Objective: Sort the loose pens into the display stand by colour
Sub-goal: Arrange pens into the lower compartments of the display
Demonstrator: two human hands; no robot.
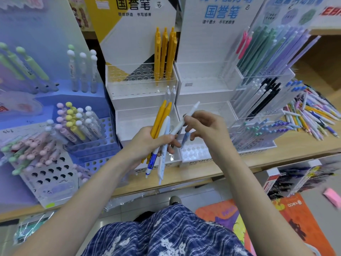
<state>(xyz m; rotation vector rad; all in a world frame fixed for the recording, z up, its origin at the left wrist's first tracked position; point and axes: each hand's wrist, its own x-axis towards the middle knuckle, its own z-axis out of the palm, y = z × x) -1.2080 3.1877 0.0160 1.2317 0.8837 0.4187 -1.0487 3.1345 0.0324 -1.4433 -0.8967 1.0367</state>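
— Pens: which are hidden or hard to make out?
— A bundle of yellow and white pens [160,133] is gripped in the left hand [147,143], in front of the white tiered display stand [142,95]; the barrels' middles are covered by the curled fingers. A pale blue-white pen [186,118] is pinched at its lower part by the right hand [204,126], just right of the bundle. Whether a second bluish pen is held below that hand cannot be told. The header cards above the stand are cut off by the top edge.
— And the surface?
— A light wooden shelf [193,174] is seen under the stand. Yellow pens [165,54] are stood upright in the stand's top tier. Right of the stand, a heap of loose pens [311,115] is spread on the shelf, past a clear acrylic stand [262,100]. Left of it, a blue rack of round-topped pens [77,122] is set.
— Open room?
— Free holes are left in the stand's tiers, and bare shelf edge lies below the hands.
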